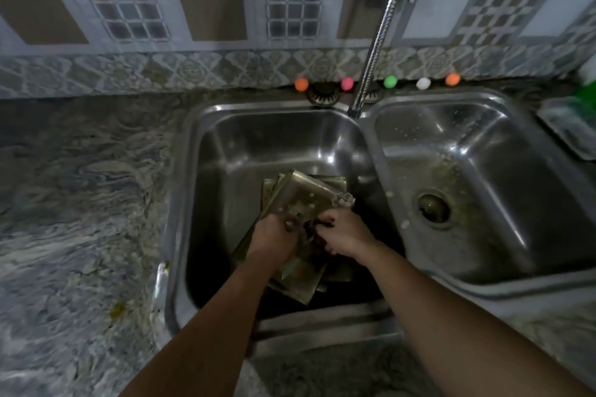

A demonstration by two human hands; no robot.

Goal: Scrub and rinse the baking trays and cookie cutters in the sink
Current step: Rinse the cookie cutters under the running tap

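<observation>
Several metal baking trays [298, 195] lie stacked and tilted in the left basin of a steel double sink [206, 145], smeared with pale residue. My left hand [272, 234] and my right hand [343, 234] meet just above the trays' near part. Between their fingers sits a small dark metal piece [304, 224], perhaps a cookie cutter; the blur hides its shape. Both hands curl round it. A clump of pale residue or scrubber [343, 198] rests on the top tray's right corner.
A flexible steel faucet [377, 42] hangs over the divider between basins; no water stream shows. The right basin [483, 171] holds only its drain [433, 208]. Coloured balls [301, 84] line the sink's back edge. A marbled counter [80, 203] lies left, a green item [587, 92] far right.
</observation>
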